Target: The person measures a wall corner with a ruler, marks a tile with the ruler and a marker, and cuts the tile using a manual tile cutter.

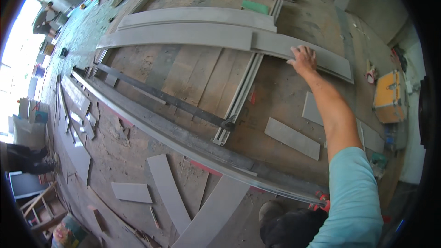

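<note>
My right hand (302,59) reaches over the near edge of a grey plank (331,63), fingers apart and slightly bent, at or just above its surface; whether it touches is hard to tell. Beside it another long grey plank (174,34) and a further one (193,16) lie across metal rails (239,98). A long metal beam (179,138) with red parts runs below, and a dark bar (165,96) lies behind it. My left hand is not in view.
Loose cut pieces (291,138) and strips (167,188) lie on the dusty floor (115,151). A yellow case (386,96) stands at the right by a wall. A person (43,20) crouches at the far left; dark-clothed legs or a bundle (23,158) show at the left edge.
</note>
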The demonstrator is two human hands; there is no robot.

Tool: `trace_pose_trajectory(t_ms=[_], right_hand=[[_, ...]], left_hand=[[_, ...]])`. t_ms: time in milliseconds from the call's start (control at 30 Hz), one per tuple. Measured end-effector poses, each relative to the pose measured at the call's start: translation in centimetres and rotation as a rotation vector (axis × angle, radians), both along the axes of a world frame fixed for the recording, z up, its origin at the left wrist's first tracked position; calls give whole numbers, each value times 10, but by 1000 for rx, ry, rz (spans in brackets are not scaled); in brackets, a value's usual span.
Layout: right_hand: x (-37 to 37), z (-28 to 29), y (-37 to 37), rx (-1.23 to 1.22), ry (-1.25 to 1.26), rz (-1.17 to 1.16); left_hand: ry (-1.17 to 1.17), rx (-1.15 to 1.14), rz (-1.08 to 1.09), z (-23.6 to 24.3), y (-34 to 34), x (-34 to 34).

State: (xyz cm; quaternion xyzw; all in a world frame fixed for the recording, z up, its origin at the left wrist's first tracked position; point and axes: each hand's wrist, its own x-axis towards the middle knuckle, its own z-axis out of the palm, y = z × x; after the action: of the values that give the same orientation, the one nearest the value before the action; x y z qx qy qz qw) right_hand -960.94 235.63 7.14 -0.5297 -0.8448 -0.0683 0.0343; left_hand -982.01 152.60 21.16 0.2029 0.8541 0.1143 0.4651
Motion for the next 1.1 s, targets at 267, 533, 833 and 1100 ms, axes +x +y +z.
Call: trace_pose_trajectory(t_ms=[267, 533, 833, 1100], right_hand=[[-10, 17, 10, -40, 16, -32], [47, 29, -136, -325, 132, 259], [78, 15, -230, -601, 372, -86], [50, -5, -238, -1216, 909, -467]], left_hand=[[38, 111, -178, -28, 38, -13], [18, 213, -157, -85, 127, 2], [34, 373, -109, -154, 258, 52], [44, 398, -7, -165, 319, 83]])
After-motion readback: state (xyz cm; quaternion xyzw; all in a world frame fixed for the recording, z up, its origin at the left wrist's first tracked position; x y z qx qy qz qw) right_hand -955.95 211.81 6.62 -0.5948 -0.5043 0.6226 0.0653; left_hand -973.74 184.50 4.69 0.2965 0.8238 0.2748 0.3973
